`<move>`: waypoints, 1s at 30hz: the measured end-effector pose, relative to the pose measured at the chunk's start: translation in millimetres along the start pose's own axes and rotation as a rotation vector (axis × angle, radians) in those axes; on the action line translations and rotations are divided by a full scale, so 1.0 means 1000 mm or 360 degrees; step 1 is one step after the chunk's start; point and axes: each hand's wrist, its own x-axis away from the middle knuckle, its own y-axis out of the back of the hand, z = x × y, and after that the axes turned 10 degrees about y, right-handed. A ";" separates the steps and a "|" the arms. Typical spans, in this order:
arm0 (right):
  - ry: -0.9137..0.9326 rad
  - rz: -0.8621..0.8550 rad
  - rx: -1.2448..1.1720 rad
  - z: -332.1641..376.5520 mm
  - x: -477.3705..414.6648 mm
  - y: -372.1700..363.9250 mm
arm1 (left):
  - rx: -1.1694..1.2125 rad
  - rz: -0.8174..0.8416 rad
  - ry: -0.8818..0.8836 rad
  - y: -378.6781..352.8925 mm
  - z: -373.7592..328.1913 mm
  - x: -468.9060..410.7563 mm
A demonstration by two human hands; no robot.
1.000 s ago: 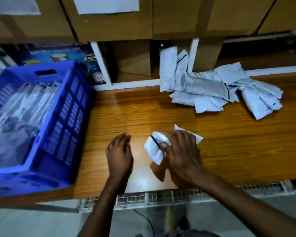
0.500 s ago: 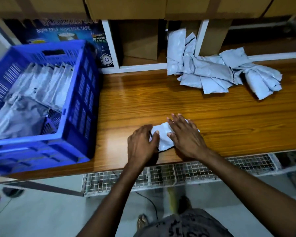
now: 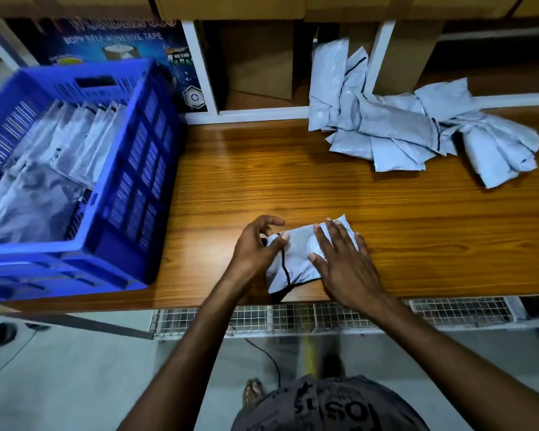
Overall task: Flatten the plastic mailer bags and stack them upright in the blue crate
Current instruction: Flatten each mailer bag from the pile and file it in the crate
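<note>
in progress, judged about midway. on the near edge of the glossy brown wooden table top point(image 3: 262, 169), just right of the crate: a small pale grey plastic mailer bag point(image 3: 296, 259) with a black seal strip, puffy and creased, not yet flat. pressed down by the right hand point(image 3: 346, 269), palm down, fingers straight and a little spread over the bag's right half. pinched at the left end, near the black strip, between thumb and curled fingers of the left hand point(image 3: 255, 247).

done, as far as visible: a row of like grey bags point(image 3: 84, 138) standing on edge in the far part of the big blue slatted plastic crate point(image 3: 137, 194), plus a slumped silvery heap of plastic point(image 3: 28, 206) in its near part, too blurred to sort out.

left to do: finish smoothing this bag, carry it left, slot it upright beside the row. then the same for the loose pile of crumpled grey mailer bags point(image 3: 417, 132) at the far right of the table, well apart from the hands, partly leaning against the white-framed shelf point(image 3: 374, 63). a fair number there, count unclear.
</note>
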 end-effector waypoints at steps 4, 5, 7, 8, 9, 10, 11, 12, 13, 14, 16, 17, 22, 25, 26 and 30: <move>0.0007 -0.0042 0.0011 -0.001 -0.005 -0.001 | -0.0297 -0.0312 -0.0213 -0.004 0.000 -0.003; -0.0016 -0.0034 0.0014 -0.001 -0.005 0.000 | -0.0360 -0.0387 -0.0259 -0.006 -0.002 0.000; -0.0056 -0.0017 -0.0020 0.000 -0.004 0.001 | -0.0635 -0.0637 -0.0424 -0.006 -0.003 0.006; -0.0032 -0.0065 -0.0032 0.001 -0.002 0.001 | -0.0838 -0.0775 -0.0559 -0.005 -0.003 0.009; 0.0029 -0.0137 -0.0013 0.002 0.000 0.001 | -0.1007 -0.0864 -0.0689 -0.007 -0.003 0.013; 0.0110 -0.0187 0.0026 0.004 0.001 -0.001 | -0.1128 -0.0870 -0.0788 -0.011 -0.004 0.016; 0.0177 -0.0189 0.0055 0.005 0.000 -0.003 | -0.1219 -0.0793 -0.0828 -0.019 -0.003 0.018; 0.0202 -0.0157 0.0050 0.006 -0.003 -0.006 | -0.1306 -0.0671 -0.0807 -0.028 0.001 0.020; 0.0183 -0.0121 0.0021 0.008 -0.005 -0.007 | -0.1395 -0.0548 -0.0731 -0.038 0.010 0.021; 0.0150 -0.0096 0.0000 0.009 -0.005 -0.008 | -0.1484 -0.0458 -0.0651 -0.045 0.022 0.023; 0.0167 -0.0095 0.0046 0.008 0.003 -0.012 | -0.1605 -0.0404 -0.0619 -0.049 0.049 0.029; 0.0201 -0.0099 0.0077 0.007 0.009 -0.015 | -0.1619 -0.0406 -0.0640 -0.048 0.060 0.033; 0.0167 -0.0123 0.0035 0.004 0.008 -0.015 | -0.1651 -0.0392 -0.0690 -0.045 0.059 0.028; 0.0142 -0.0058 -0.0027 -0.003 0.009 -0.014 | -0.1634 -0.0366 -0.0659 -0.045 0.059 0.029; 0.0136 -0.0054 -0.0051 -0.005 0.012 -0.015 | -0.1630 -0.0358 -0.0644 -0.045 0.060 0.032; 0.0078 -0.0014 -0.0115 -0.009 0.007 -0.010 | -0.1657 -0.0370 -0.0575 -0.045 0.058 0.030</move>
